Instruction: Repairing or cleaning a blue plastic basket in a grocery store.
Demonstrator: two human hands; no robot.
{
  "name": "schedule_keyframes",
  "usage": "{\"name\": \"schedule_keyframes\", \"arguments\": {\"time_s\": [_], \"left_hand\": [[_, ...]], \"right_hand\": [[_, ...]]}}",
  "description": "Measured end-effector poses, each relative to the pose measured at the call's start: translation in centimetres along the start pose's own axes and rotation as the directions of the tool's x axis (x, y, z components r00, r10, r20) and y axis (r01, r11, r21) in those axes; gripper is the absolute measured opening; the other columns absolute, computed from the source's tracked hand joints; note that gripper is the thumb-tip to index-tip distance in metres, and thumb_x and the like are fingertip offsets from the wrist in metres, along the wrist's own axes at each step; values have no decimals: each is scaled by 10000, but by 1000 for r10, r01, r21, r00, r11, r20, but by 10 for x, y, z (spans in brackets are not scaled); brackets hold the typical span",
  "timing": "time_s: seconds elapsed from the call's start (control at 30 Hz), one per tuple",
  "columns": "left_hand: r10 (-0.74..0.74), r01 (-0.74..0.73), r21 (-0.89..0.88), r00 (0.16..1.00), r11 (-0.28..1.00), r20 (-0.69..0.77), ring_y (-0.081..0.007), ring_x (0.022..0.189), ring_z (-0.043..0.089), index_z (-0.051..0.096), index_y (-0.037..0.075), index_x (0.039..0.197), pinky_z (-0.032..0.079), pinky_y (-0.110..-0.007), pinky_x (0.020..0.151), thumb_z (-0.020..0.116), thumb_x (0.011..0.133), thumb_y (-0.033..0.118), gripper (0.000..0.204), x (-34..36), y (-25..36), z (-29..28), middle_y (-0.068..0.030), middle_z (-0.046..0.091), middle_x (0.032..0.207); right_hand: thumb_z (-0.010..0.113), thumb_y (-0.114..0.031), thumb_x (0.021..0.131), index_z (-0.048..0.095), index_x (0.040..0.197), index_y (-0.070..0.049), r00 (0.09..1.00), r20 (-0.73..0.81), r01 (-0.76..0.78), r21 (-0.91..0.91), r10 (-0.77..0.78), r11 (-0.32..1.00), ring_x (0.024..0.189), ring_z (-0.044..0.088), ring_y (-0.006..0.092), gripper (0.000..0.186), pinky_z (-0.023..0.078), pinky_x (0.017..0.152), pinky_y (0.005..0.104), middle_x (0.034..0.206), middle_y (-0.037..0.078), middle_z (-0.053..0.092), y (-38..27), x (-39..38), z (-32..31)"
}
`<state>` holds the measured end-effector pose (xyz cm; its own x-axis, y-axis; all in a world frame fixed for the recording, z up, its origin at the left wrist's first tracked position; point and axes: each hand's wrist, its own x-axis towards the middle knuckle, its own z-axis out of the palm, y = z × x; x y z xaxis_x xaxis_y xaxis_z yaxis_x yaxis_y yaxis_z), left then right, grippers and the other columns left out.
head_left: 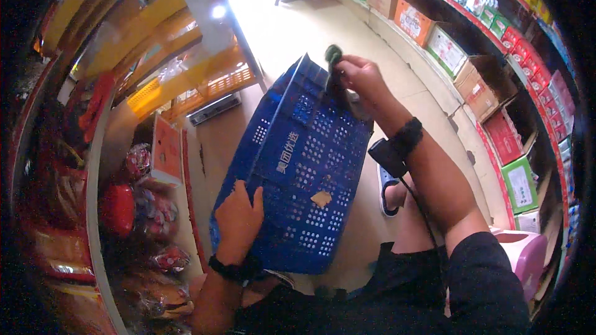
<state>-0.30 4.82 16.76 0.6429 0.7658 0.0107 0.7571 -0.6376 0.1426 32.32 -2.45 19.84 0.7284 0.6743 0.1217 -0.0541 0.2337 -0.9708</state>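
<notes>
A large blue plastic crate (pixel 285 186) with rows of small holes stands tilted before my body, its broad side facing up. My left hand (pixel 239 214) grips the crate's near left edge, with some fingers hidden from sight. At the far right corner my right hand (pixel 363 77) pinches a dark green-grey cloth (pixel 335 71), which hangs down against the crate's rim. Stuck on the perforated side is a small beige scrap (pixel 321 199). Both wrists wear black bands, and a black device with a cable is fixed to the right one.
Shelves with cartons (pixel 447 49) and packets line the right side. A pink-purple plastic stool (pixel 528 260) stands at lower right. To the left are shelves with an orange-white box (pixel 166 149) and bagged goods (pixel 161 211). My shoe (pixel 387 192) is right of the crate.
</notes>
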Motion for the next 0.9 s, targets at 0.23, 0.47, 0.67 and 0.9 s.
{"name": "schedule_keyframes", "arguments": {"time_s": [0.23,0.47,0.67,0.9], "left_hand": [[131,-118,-98,981,988,140,-412,760,637,486,-6,1040,497,-502,667,548,905,374,408,-7,10,-4,-235,647,805],[219,-180,-212,959,961,179,-425,720,631,467,-7,980,504,-503,627,574,894,365,397,-7,15,4,-248,634,762],[208,-164,-250,965,954,161,-432,740,629,463,1,951,502,-508,649,574,895,358,379,-10,14,-3,-249,631,759],[237,-171,-325,955,930,176,-477,771,607,453,-36,1043,491,-520,663,593,885,377,464,-14,18,7,-298,617,819]], "right_hand": [[582,-262,751,678,1024,-68,998,5,52,-693,-67,719,872,665,309,348,511,833,380,941,161,688,56,3,26],[590,-205,777,521,1170,-53,962,-62,127,-761,-267,636,877,636,374,427,498,800,466,924,197,662,75,1,22],[609,-120,748,450,1205,-18,935,105,273,-823,-340,498,1010,555,397,495,445,891,463,1040,258,576,86,5,5],[583,-61,760,554,1075,2,908,90,279,-860,-410,427,905,646,301,323,511,807,364,970,190,646,84,6,1]]}}
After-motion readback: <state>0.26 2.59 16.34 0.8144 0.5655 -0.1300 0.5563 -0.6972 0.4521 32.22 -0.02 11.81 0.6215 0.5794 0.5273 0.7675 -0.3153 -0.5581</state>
